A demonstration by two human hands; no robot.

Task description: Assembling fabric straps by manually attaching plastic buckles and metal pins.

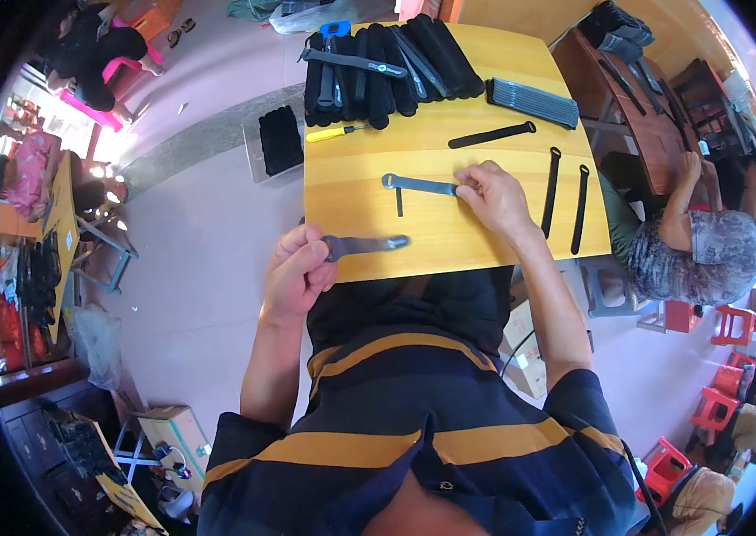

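My left hand is closed on one end of a dark strap, which sticks out to the right over the table's near edge, its far tip slightly blurred. My right hand pinches the right end of a grey hook-and-loop strap. That strap lies across the yellow table, with a ring-shaped end at its left. Below the ring end is a short black strip. Beyond my right hand lies a black strap; to its right are two more, a black strap and another strap.
A heap of black straps covers the table's far side, beside a stack of grey strips. A yellow-handled tool lies before the heap. A box of black pieces stands off the left edge. A person sits at right.
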